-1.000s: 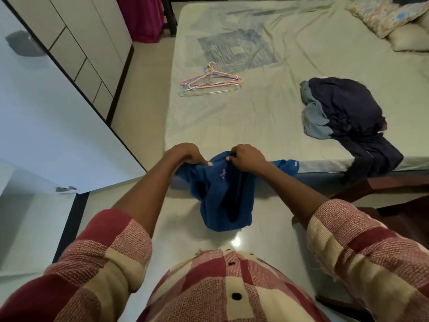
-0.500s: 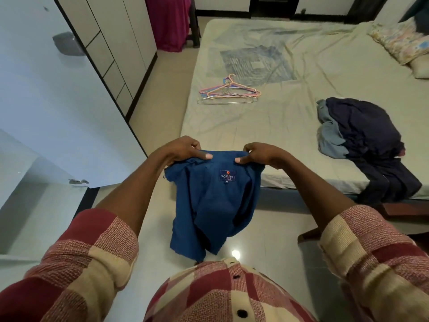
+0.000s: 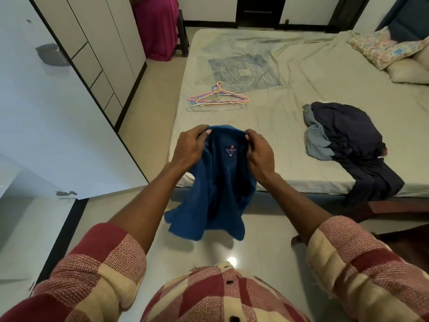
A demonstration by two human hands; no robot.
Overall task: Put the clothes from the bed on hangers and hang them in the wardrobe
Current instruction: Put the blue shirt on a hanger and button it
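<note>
Left hand (image 3: 189, 147) and right hand (image 3: 258, 154) grip the blue cotton shirt (image 3: 218, 187) by its collar, readying it; next, a hanger from the coloured plastic hangers (image 3: 218, 98) beyond them

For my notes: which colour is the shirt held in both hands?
The shirt is plain blue; the head view shows it best.

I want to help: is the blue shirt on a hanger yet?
No. Both hands hold the blue shirt by its collar; the hangers lie on the bed.
</note>
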